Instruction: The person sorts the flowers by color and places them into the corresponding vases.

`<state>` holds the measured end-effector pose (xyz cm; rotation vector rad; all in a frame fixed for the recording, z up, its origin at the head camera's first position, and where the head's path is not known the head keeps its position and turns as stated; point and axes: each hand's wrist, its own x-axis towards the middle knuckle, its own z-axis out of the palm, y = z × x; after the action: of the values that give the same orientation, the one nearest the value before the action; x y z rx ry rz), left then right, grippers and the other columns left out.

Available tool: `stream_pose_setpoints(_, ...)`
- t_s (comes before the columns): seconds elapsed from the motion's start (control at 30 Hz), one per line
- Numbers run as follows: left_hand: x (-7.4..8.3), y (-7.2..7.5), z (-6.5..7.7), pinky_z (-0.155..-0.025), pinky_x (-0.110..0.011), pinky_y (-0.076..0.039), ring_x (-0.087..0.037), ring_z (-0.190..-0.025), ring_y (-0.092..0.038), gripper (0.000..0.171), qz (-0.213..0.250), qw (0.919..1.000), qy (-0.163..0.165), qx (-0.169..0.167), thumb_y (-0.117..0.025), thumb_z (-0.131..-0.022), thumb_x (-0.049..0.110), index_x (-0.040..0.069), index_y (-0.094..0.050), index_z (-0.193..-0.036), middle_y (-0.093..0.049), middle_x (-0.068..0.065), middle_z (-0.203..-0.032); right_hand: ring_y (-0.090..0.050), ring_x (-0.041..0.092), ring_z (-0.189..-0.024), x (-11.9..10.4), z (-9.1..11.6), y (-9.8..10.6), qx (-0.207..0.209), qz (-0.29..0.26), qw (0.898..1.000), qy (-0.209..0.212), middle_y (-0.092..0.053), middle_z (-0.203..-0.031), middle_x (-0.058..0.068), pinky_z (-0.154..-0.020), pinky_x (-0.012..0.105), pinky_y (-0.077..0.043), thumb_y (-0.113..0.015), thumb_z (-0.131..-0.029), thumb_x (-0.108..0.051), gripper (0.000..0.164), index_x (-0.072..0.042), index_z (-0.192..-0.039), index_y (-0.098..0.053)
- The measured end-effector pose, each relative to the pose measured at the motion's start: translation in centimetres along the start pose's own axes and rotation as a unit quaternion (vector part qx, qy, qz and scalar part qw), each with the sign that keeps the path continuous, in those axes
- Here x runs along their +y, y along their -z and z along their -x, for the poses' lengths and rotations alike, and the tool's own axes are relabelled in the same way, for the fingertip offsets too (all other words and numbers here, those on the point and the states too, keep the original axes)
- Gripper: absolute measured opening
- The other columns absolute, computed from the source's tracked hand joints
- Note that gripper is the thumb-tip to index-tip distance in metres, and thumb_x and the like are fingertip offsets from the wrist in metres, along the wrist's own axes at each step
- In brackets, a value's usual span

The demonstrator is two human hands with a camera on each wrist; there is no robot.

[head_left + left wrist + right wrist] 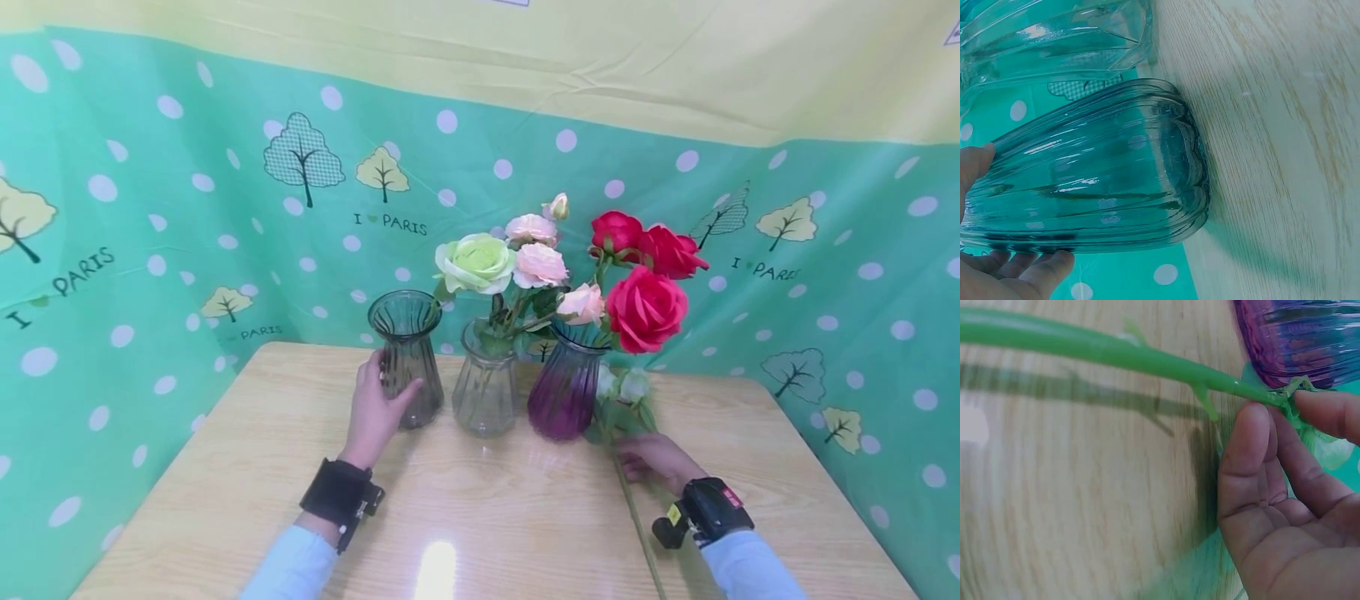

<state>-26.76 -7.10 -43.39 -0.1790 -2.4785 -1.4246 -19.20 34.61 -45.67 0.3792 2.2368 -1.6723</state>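
On the left, a smoky grey ribbed glass vase point(410, 367) stands upright on the table. My left hand point(377, 408) grips its side, with the thumb point(975, 164) across from the fingers. At the right, my right hand point(656, 460) holds a white artificial flower point(633, 386) by its green stem point(1116, 353), pinching it just below the leaves. The long stem slants down toward the front edge, over its shadow on the wood. The flower head lies beside the purple vase point(564, 392), partly hidden behind leaves and hand in the right wrist view.
A clear glass vase point(486, 400) in the middle bears a pale green rose point(476, 263) and pink flowers point(540, 265). Red roses point(647, 308) rise from the purple vase. The wooden table point(480, 508) backs onto a green dotted cloth point(150, 275).
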Motion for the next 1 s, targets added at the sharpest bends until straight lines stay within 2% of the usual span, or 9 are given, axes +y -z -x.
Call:
stream_pose_setpoints(0.17,-0.1,0.0,0.0,-0.106,-0.052,-0.038,-0.036,-0.126,-0.042,0.082,-0.001,1.0000,0.000,0.003,-0.068,-0.084,0.034,0.002,-0.023,-0.145,-0.037,-0.022,-0.139,-0.058,0.012,-0.068,0.0,-0.2,-0.2,0.008,-0.014,1.000,-0.007,-0.059,-0.078,0.002,-0.065,0.025,-0.054,-0.059,-0.089,-0.018,0.022,0.002,-0.098,-0.058)
stream_pose_setpoints(0.33,0.0,0.0,0.0,-0.106,-0.052,-0.038,-0.037,-0.126,-0.042,0.083,-0.004,1.0000,0.001,0.002,-0.068,-0.084,0.034,0.002,-0.023,-0.145,-0.036,-0.023,-0.139,-0.056,0.011,-0.067,-0.1,-0.3,-0.5,0.004,-0.013,1.000,-0.002,-0.057,-0.075,0.000,-0.063,0.024,-0.053,-0.059,-0.090,-0.018,0.023,0.002,-0.099,-0.059)
stream_pose_setpoints(0.5,0.1,0.0,0.0,-0.107,-0.052,-0.037,-0.037,-0.127,-0.041,0.084,-0.003,1.0000,0.002,0.001,-0.068,-0.084,0.034,0.000,-0.022,-0.145,-0.035,-0.023,-0.140,-0.057,0.009,-0.064,-0.4,0.0,-0.4,0.006,-0.024,1.000,0.000,-0.058,-0.072,-0.002,-0.062,0.024,-0.054,-0.062,-0.088,-0.023,0.023,-0.002,-0.096,-0.061)
stream_pose_setpoints(0.67,0.0,0.0,0.0,-0.107,-0.052,-0.037,-0.038,-0.127,-0.041,0.083,-0.004,1.0000,0.002,0.002,-0.068,-0.084,0.033,0.000,-0.022,-0.145,-0.035,-0.024,-0.141,-0.062,0.010,-0.067,-0.7,1.1,0.3,-0.016,-0.065,0.997,0.031,-0.064,-0.076,-0.001,-0.067,0.025,-0.057,-0.061,-0.089,-0.019,0.020,-0.001,-0.098,-0.062)
stream_pose_setpoints(0.83,0.1,0.0,0.0,-0.107,-0.052,-0.037,-0.037,-0.128,-0.040,0.083,-0.002,1.0000,0.007,0.000,-0.068,-0.084,0.034,0.001,-0.022,-0.145,-0.036,-0.023,-0.140,-0.066,0.011,-0.075,-1.0,2.6,1.0,-0.053,-0.128,0.988,0.075,-0.068,-0.082,-0.001,-0.075,0.025,-0.058,-0.053,-0.093,-0.010,0.009,-0.009,-0.096,-0.062)
stream_pose_setpoints(1.0,0.1,0.0,0.0,-0.107,-0.052,-0.037,-0.037,-0.128,-0.040,0.084,-0.003,1.0000,0.008,-0.003,-0.068,-0.084,0.036,0.001,-0.021,-0.145,-0.035,-0.022,-0.140,-0.067,0.011,-0.083,-1.3,3.8,0.8,-0.079,-0.193,0.968,0.141,-0.069,-0.087,-0.002,-0.080,0.025,-0.057,-0.045,-0.096,-0.003,0.018,-0.011,-0.097,-0.061)
